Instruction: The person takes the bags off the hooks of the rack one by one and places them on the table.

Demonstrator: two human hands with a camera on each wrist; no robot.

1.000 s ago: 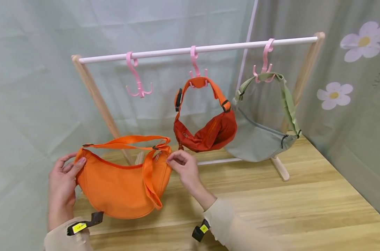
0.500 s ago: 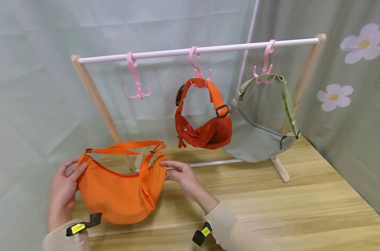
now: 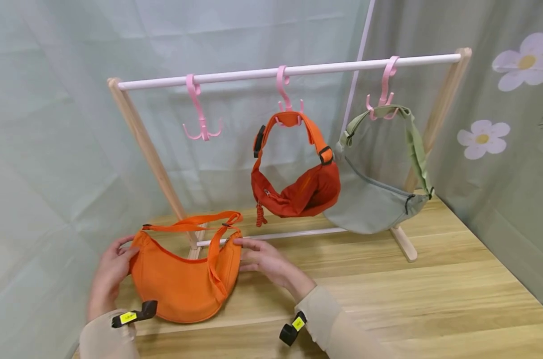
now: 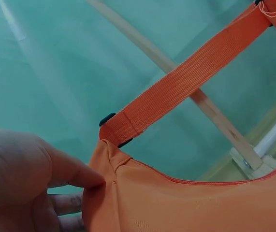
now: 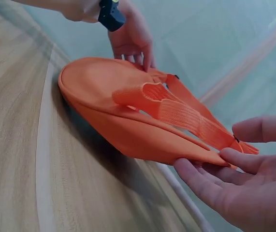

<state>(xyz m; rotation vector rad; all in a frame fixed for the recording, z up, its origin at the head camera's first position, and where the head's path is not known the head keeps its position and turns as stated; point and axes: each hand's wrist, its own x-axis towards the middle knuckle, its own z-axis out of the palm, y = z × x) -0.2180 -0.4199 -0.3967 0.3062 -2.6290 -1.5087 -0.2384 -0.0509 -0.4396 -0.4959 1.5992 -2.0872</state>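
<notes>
An orange crescent-shaped shoulder bag (image 3: 182, 284) is in front of the rack's left end, its strap looped over its top. My left hand (image 3: 111, 274) pinches its left end, thumb in front; the left wrist view shows this grip on the fabric (image 4: 101, 193). At the bag's right end, my right hand (image 3: 271, 262) touches the edge with spread, fairly straight fingers. In the right wrist view, fingertips (image 5: 188, 171) rest against the bag's edge (image 5: 162, 150), while another finger stands apart near the strap. I cannot tell whether the bag's bottom touches the table.
A wooden rack with a white rail (image 3: 235, 76) stands behind. From it hang a bare pink hook (image 3: 203, 114), a red-orange sling bag (image 3: 296, 192) on the middle hook and a grey-green bag (image 3: 374, 204) on the right. Wood-grain table (image 3: 388, 299) below; curtain (image 3: 38, 149) at left.
The orange bag has come down, then shifted a little right with both hands. My right fingers have gone from a pinch to a spread touch. The hanging red-orange bag has swung slightly.
</notes>
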